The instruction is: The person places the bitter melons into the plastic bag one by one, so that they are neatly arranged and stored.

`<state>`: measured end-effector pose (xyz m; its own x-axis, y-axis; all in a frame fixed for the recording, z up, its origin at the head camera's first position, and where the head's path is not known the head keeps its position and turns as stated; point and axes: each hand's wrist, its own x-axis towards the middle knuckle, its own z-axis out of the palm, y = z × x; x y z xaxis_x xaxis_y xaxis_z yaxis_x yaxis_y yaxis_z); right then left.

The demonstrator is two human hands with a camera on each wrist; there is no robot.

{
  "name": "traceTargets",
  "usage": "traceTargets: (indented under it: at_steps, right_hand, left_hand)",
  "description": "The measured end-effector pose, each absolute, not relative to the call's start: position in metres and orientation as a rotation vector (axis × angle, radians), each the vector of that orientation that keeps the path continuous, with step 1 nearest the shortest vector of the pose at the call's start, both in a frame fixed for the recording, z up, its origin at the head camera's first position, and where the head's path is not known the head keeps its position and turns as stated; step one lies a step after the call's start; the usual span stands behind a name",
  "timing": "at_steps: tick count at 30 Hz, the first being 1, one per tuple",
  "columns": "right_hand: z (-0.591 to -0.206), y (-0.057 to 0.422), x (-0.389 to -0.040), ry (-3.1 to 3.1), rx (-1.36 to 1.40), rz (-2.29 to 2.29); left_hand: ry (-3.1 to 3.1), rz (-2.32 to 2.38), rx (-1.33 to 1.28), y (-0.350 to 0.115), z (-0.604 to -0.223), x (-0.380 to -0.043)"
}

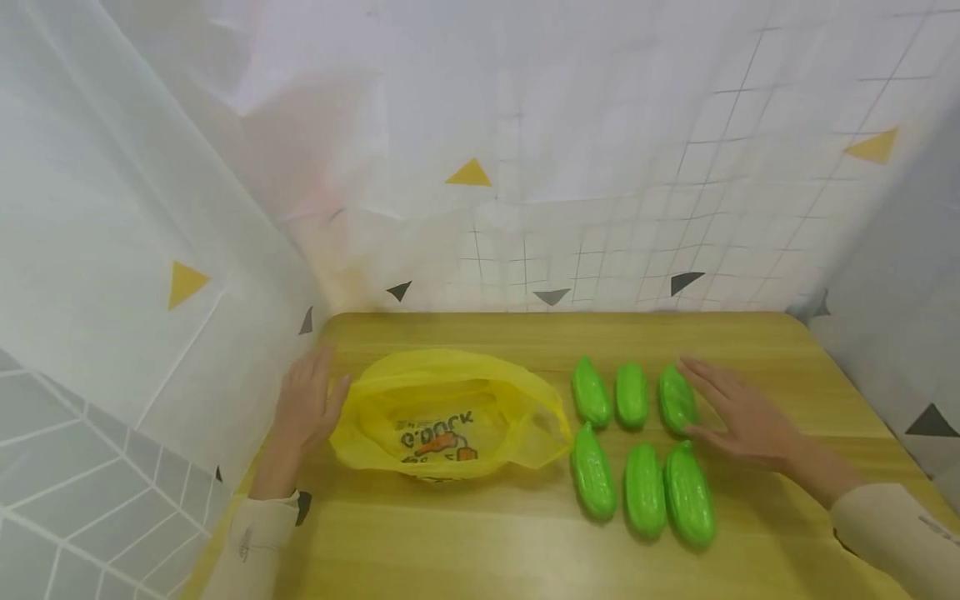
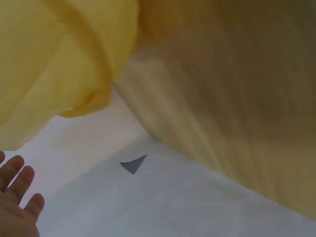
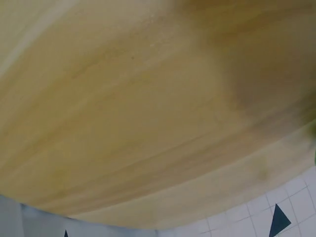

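Note:
A yellow plastic bag (image 1: 450,363) with printed lettering and a picture stands with its mouth spread wide. My left hand (image 1: 303,404) is beside the bag's left end, fingers extended and thumb right at its edge. The left wrist view shows those loosely spread fingers (image 2: 19,185) below the yellow plastic. To the right of the bag lie several glossy green cucumbers in two rows. Over the right end of the back row reaches my right hand (image 1: 738,417), fingers straight, with thumb and fingertips around the right side of a cucumber (image 1: 675,400). The right wrist view does not show this hand.
The wooden table (image 1: 465,542) has rounded back corners. White sheeting with grid lines and coloured triangles rises behind it (image 1: 570,192) and on both sides. In the front row, a cucumber (image 1: 594,475) lies close to the bag's right end.

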<state>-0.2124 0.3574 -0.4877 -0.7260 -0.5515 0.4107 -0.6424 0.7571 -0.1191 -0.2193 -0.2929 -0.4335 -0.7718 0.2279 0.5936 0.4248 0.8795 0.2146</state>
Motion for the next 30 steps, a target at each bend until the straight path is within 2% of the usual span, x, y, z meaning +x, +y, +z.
traceTargets:
  at_steps: [11, 30]
  right_hand:
    - [-0.503, 0.364, -0.222, -2.636, 0.895, 0.373]
    - [-0.519, 0.355, -0.225, -2.691, 0.891, 0.341]
  left_hand:
    - [-2.510, -0.351, -0.595, -0.310, -0.477, -0.202]
    - [-2.444, -0.492, -0.550, -0.315, -0.485, -0.192]
